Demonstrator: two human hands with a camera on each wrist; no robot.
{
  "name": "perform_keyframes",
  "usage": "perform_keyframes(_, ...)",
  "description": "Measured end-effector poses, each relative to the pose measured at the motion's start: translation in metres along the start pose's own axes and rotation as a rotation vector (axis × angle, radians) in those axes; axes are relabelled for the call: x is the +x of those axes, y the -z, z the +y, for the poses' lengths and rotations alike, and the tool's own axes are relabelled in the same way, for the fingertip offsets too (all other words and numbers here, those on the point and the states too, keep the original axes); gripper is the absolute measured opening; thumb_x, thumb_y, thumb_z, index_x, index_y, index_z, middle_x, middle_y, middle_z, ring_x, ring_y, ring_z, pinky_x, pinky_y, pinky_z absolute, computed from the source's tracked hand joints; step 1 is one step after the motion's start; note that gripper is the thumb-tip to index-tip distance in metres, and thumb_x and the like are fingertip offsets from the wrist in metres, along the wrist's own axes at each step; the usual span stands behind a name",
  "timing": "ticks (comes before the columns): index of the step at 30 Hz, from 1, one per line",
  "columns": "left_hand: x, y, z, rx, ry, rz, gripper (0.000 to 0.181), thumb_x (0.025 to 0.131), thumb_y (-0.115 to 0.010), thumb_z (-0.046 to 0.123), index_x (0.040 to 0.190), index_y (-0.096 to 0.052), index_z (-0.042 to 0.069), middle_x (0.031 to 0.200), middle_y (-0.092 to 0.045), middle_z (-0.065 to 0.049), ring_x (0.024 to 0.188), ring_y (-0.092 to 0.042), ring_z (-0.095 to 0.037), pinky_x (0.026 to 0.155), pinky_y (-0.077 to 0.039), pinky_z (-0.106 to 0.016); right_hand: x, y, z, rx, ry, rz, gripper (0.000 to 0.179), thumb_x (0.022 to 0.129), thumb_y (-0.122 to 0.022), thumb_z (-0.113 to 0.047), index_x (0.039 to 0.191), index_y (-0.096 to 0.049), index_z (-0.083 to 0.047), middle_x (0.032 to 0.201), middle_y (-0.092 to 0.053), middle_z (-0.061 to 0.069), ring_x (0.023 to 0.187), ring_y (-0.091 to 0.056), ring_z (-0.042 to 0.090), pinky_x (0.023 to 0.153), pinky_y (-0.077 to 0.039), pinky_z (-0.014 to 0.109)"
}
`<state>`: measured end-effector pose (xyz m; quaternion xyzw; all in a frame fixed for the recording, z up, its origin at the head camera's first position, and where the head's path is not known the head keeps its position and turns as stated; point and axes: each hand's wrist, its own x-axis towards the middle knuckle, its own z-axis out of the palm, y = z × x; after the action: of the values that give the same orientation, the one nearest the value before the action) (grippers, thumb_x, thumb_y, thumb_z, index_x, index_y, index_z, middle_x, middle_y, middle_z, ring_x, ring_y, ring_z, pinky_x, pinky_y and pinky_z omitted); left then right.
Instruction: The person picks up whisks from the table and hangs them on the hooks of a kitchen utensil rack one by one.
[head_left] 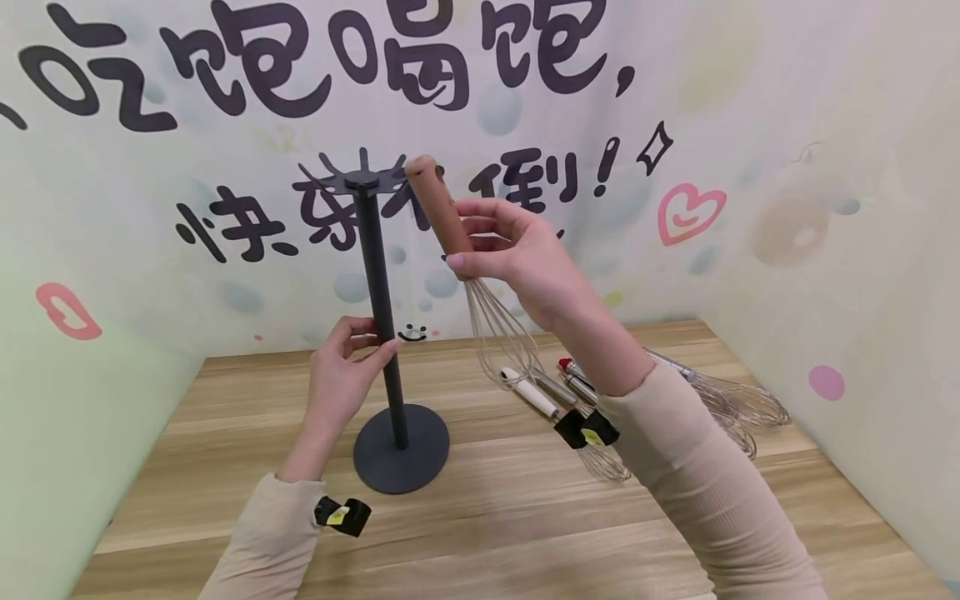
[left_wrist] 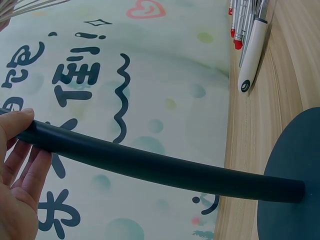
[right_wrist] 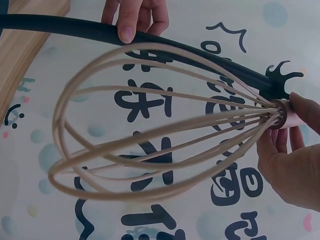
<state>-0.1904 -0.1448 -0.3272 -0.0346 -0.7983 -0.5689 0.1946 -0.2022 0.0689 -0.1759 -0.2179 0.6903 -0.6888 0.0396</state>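
My right hand [head_left: 517, 254] pinches a balloon whisk by its brown wooden handle [head_left: 441, 212], thumb on one side and fingers on the other. The handle's top end overlaps the hooked top [head_left: 362, 180] of a dark stand, and the wire loops [right_wrist: 150, 130] hang down toward the table. With thumb and fingers, my left hand [head_left: 347, 367] grips the stand's upright pole [head_left: 381, 283] about midway up. The stand's round base [head_left: 401, 467] sits flat on the table. In the left wrist view the left hand [left_wrist: 22, 165] shows at the pole's upper part.
Several whisks lie at the right of the wooden table [head_left: 480, 542], partly behind my right forearm; one has a white handle [head_left: 529, 393]. A printed backdrop [head_left: 600, 250] with lettering rises behind the table and along its sides. A black strap mount [head_left: 343, 515] sits at my left wrist.
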Motion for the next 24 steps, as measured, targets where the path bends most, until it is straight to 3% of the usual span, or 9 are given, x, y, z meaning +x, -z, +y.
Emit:
perform_keyframes(15,0.0,0.0003,0.0,-0.002,0.01,-0.011,0.032,0.086,-0.071,0.018,0.111,-0.058,0.005,0.112,-0.063,-0.01,0.094,-0.061,-0.005,0.078,-0.053,-0.009,0.0071,-0.0063,0.004,0.0,-0.007,-0.02,0.05,0.081,-0.063,0.012,0.129,-0.052,0.0,0.11,-0.055,0.006,0.103,-0.056,0.022,0.082,-0.052,0.027)
perform_keyframes(24,-0.0002,0.0007,-0.0015,0.0,0.001,-0.004,0.032,0.086,-0.071,0.019,0.112,-0.058,0.006,0.111,-0.063,-0.01,0.09,-0.059,0.002,0.077,-0.052,-0.009,0.0101,-0.0092,0.0057,-0.002,-0.006,-0.025,0.051,0.081,-0.065,0.012,0.128,-0.052,-0.001,0.109,-0.055,0.005,0.102,-0.055,0.021,0.083,-0.052,0.027)
